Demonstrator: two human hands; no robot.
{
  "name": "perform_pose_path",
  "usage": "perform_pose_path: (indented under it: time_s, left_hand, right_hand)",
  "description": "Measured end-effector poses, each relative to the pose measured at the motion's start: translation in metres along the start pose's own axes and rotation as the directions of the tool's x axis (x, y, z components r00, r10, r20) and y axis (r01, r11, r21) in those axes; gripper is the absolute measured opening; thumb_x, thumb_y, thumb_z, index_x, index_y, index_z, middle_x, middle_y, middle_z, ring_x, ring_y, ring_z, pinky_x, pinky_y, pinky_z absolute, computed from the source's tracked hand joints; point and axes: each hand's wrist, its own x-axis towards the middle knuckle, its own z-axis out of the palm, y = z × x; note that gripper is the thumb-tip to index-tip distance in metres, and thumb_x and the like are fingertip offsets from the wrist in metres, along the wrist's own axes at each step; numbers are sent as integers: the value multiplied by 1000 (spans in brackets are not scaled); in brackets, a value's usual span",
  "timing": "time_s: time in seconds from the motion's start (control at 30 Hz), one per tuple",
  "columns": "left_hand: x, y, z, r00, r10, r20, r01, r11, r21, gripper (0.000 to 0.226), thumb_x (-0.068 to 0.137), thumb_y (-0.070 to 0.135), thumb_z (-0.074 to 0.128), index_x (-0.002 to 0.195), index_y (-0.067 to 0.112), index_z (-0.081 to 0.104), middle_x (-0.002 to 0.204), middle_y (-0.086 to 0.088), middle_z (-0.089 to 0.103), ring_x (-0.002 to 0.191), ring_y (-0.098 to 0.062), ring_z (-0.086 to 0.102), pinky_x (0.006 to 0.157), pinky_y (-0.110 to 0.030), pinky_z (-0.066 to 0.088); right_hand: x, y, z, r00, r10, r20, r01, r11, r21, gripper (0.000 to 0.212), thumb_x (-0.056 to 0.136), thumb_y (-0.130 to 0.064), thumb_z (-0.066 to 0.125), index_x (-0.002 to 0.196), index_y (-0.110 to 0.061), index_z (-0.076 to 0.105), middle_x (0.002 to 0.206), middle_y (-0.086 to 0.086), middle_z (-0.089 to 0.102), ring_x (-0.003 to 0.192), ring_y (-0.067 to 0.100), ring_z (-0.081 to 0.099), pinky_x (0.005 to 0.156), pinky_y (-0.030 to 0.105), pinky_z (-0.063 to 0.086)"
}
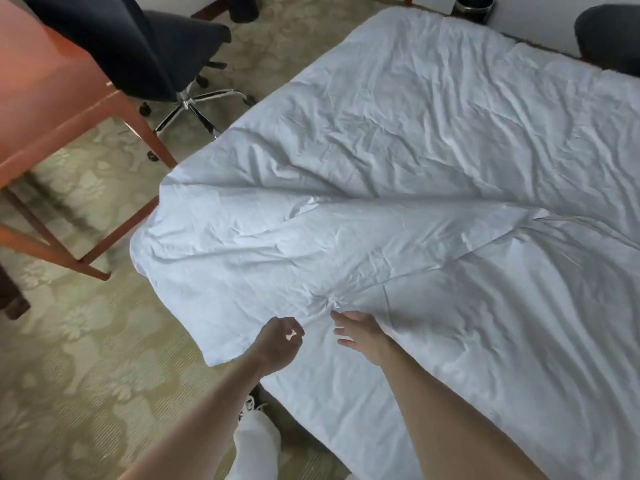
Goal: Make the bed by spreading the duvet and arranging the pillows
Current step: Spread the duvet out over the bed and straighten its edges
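A white, wrinkled duvet covers the bed, and a folded-over part runs across it toward the near left corner, which hangs over the bed's edge. My left hand is at that near edge with curled fingers, and a bit of white cloth shows between thumb and fingers. My right hand lies just to its right with fingers spread on the duvet, below a small bunch of creases. No pillow is in view.
An orange-red desk with slanted legs stands on the left. A dark office chair on a chrome wheeled base sits close to the bed's left side. A dark grey rounded object is at the far right. Patterned carpet lies below.
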Motion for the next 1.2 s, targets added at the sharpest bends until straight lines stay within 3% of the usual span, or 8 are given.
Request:
perform_pose_path:
  time_s: [0.27, 0.37, 0.53, 0.63, 0.77, 0.93, 1.07, 1.2]
  left_hand:
    - [28, -83, -71, 990, 91, 106, -96, 995, 35, 18, 97, 16, 50, 110, 23, 61, 117, 2, 47, 97, -13, 51, 85, -19, 36]
    - [39, -99, -107, 988, 90, 122, -98, 993, 65, 29, 96, 21, 52, 124, 19, 55, 127, -3, 49, 98, -15, 54, 89, -24, 41]
    - [53, -95, -152, 981, 102, 165, -120, 987, 103, 92, 79, 56, 69, 149, 32, 16, 147, 0, 25, 132, -27, 38, 105, -47, 40]
    - [59, -77, -165, 996, 85, 7, -85, 977, 194, 113, 70, 68, 71, 152, 37, -1, 153, -1, 7, 142, -30, 20, 108, -57, 34]
    - [82, -54, -201, 960, 99, -263, -26, 963, 269, 84, 83, 59, 61, 148, 28, 18, 147, -10, 24, 137, -35, 28, 101, -56, 38]
    - [125, -5, -266, 926, 199, -321, -71, 926, 371, 32, 98, 42, 43, 117, 16, 43, 121, -8, 59, 112, -33, 59, 92, -47, 40]
    - [163, 51, -323, 849, 383, -363, -170, 850, 499, 27, 100, 29, 43, 121, 13, 45, 107, -14, 68, 100, -36, 66, 88, -42, 43]
    - [221, 108, -378, 774, 543, -326, -133, 643, 754, 29, 97, 17, 43, 126, 17, 47, 106, -7, 70, 94, -31, 68, 89, -39, 41]
  right_hand:
    - [38, -9, 118, 991, 117, -71, -78, 909, 411, 104, 54, -50, 93, 139, -17, 43, 130, 2, 62, 116, 22, 62, 96, 40, 53]
    - [28, -37, 154, 972, 125, -201, -8, 867, 499, 50, 84, -35, 76, 121, -16, 49, 119, 4, 63, 107, 24, 62, 79, 34, 56]
    - [7, -104, 188, 939, 31, -343, 169, 825, 539, 29, 90, -31, 70, 115, -21, 60, 107, -1, 70, 93, 17, 67, 68, 30, 56]
    - [0, -144, 192, 924, -43, -381, 261, 799, 542, 11, 94, -24, 65, 102, -21, 59, 88, -4, 62, 72, 11, 58, 60, 24, 47]
    - [-5, -216, 192, 874, -158, -459, 377, 818, 436, 22, 91, -30, 69, 98, -16, 53, 92, 0, 58, 71, 11, 54, 59, 27, 50]
    - [0, -288, 166, 805, -262, -532, 458, 845, 277, 46, 91, -40, 68, 114, -9, 44, 114, 2, 46, 86, 10, 53, 72, 30, 56]
    - [27, -349, 146, 759, -323, -565, 513, 831, 214, 67, 85, -50, 68, 123, -4, 37, 120, 7, 44, 104, 20, 56, 95, 48, 54]
    - [56, -420, 122, 708, -375, -599, 534, 839, 106, 64, 87, -55, 62, 119, -5, 38, 126, 7, 34, 109, 25, 48, 92, 39, 47]
